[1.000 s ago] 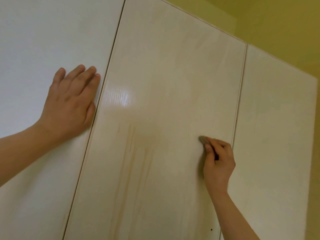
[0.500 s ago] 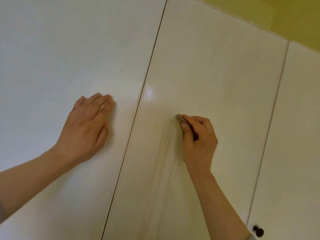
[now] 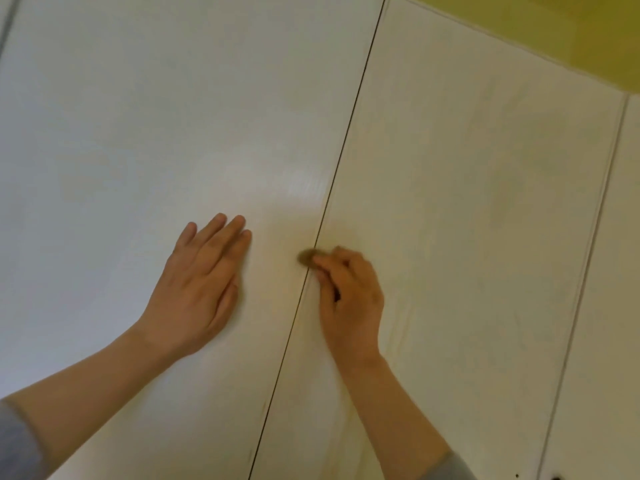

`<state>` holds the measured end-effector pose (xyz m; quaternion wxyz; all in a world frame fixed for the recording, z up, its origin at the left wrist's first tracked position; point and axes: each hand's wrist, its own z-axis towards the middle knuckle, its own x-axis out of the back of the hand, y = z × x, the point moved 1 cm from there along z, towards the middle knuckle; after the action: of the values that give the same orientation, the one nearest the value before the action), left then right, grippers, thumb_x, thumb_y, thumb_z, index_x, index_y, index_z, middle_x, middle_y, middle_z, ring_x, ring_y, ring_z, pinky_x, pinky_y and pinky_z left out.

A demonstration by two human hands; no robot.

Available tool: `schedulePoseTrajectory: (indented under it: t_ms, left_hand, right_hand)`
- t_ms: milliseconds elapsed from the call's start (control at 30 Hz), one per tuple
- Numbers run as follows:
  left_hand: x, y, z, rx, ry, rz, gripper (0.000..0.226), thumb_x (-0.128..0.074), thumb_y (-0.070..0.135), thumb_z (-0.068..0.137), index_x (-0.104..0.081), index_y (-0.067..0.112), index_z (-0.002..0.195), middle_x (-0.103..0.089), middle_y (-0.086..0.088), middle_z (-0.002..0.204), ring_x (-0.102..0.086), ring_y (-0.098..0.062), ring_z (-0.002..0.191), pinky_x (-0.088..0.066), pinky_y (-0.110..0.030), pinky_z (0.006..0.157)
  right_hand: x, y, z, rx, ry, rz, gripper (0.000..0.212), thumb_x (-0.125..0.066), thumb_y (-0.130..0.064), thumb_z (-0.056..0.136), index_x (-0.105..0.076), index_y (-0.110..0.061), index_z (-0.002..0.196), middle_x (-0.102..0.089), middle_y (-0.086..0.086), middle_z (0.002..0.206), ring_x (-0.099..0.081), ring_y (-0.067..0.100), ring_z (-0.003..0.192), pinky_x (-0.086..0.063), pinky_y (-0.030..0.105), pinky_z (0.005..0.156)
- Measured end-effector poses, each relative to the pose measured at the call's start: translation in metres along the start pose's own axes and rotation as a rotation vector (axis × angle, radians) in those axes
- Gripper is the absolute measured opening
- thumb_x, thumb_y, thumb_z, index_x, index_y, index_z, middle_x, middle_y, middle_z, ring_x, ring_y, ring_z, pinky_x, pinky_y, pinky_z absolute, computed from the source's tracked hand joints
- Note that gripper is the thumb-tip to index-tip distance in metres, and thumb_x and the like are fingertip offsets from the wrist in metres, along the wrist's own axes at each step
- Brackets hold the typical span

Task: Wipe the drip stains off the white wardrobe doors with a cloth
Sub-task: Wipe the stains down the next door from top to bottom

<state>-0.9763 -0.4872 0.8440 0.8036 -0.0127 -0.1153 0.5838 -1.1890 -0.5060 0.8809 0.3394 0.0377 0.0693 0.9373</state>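
1. Poking out past the fingertips of the right hand, the cloth shows as a small, blurred grey-brown wad. It lies right over the seam between 2 wardrobe doors.
2. The right hand pinches the cloth, with thumb and fingers curled round it and pressing it against the door, knuckles toward the camera.
3. Most of the wad sits on the left door side of the seam, while the hand itself lies over the edge of the middle door.
4. Faint yellowish drip stains run down the middle door below the right wrist; they are pale and hard to trace.
5. The left hand rests flat on the left door, near the cloth but apart from it. Its 4 fingers are straight and held close together, with the thumb tucked alongside.
6. A soft glare lies on the left door above the 2 hands, near the seam.
7. Another seam separates the middle door from the right door, of which only a strip shows.
8. A small dark knob sits at the bottom edge of the right door, just beside that seam and partly cut off.
9. Grey cuffs show on both forearms: the left sleeve and the right sleeve.
10. A yellow wall fills the top right corner above the doors.
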Motion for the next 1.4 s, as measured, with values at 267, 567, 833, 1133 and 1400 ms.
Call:
schedulePoseTrajectory:
  t_ms: [267, 567, 833, 1133, 1400]
  left_hand:
    - [-0.001, 0.006, 0.001, -0.016, 0.006, 0.011, 0.055, -0.035, 0.02, 0.095, -0.045, -0.003, 0.144, -0.038, -0.023, 0.153, -0.032, -0.041, 0.143, -0.019, -0.06, 0.117]
    - [-0.035, 0.045, 0.011, 0.013, 0.111, 0.005, 0.053, -0.034, 0.022, 0.099, -0.045, -0.002, 0.144, -0.038, -0.019, 0.154, -0.031, -0.037, 0.144, -0.018, -0.065, 0.116]
    - [-0.044, 0.041, 0.011, -0.007, 0.148, 0.083, 0.055, -0.035, 0.023, 0.098, -0.042, -0.002, 0.146, -0.036, -0.018, 0.155, -0.029, -0.036, 0.146, -0.015, -0.062, 0.119]
    - [-0.045, 0.041, 0.008, -0.017, 0.155, 0.081, 0.054, -0.035, 0.023, 0.098, -0.042, -0.001, 0.146, -0.037, -0.019, 0.155, -0.029, -0.036, 0.146, -0.017, -0.062, 0.118]
    - [-0.047, 0.041, 0.01, -0.019, 0.174, 0.078, 0.054, -0.035, 0.022, 0.099, -0.043, -0.002, 0.146, -0.037, -0.019, 0.154, -0.03, -0.037, 0.145, -0.018, -0.063, 0.117]
  right_hand:
    - [0.03, -0.007, -0.054, -0.075, -0.044, 0.039, 0.02, -0.059, -0.014, 0.09, -0.076, -0.012, 0.099, -0.06, -0.008, 0.1, -0.061, 0.008, 0.095, -0.05, 0.017, 0.083]
    - [0.038, 0.038, 0.058, -0.174, 0.17, -0.066, 0.02, -0.065, -0.006, 0.088, -0.075, -0.016, 0.102, -0.054, -0.012, 0.096, -0.057, 0.007, 0.087, -0.051, 0.025, 0.077]
    - [0.038, 0.028, -0.062, 0.066, -0.062, -0.032, 0.018, -0.06, -0.011, 0.093, -0.077, -0.008, 0.097, -0.063, -0.001, 0.096, -0.064, 0.019, 0.092, -0.052, 0.025, 0.084]
    - [0.08, 0.06, 0.039, -0.161, 0.184, -0.125, 0.024, -0.065, -0.005, 0.086, -0.076, -0.017, 0.104, -0.051, -0.009, 0.095, -0.054, 0.004, 0.089, -0.047, 0.017, 0.078]
    - [0.063, 0.057, -0.043, -0.039, 0.081, -0.11, 0.021, -0.064, -0.002, 0.088, -0.076, -0.012, 0.102, -0.057, -0.008, 0.101, -0.061, 0.011, 0.097, -0.049, 0.023, 0.086]
